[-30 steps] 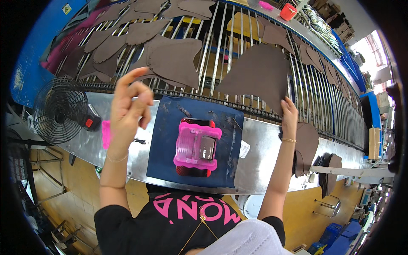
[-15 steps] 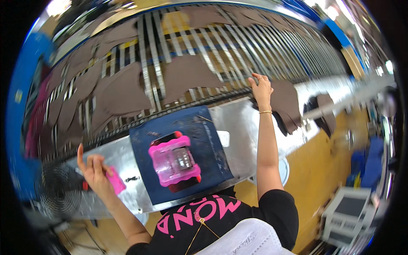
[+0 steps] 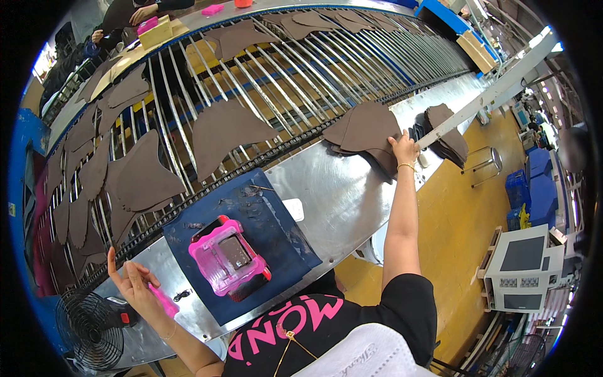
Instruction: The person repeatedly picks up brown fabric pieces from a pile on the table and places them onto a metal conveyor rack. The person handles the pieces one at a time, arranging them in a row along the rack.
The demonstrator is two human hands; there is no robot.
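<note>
My right hand is stretched out to the right, at the right edge of a stack of dark brown, leather-like cut pieces on the metal table. Its thumb and fingers look apart, and the fingertips are at the stack's edge. My left hand is raised over the left part of the table with the index finger stretched out and the others loosely bent. Nothing shows in its grip. Just beside it lies a bright pink object, partly hidden by the hand. A pink tray-like holder with a dark block inside rests on a dark blue mat.
A slatted conveyor carrying several brown pieces runs behind the table. A second brown stack sits farther right by a pale metal bar. A black fan stands left. Another person's hand shows across the conveyor.
The view has turned. My right hand has gone from above the first brown stack to its right edge. My left hand stays raised beside the pink object.
</note>
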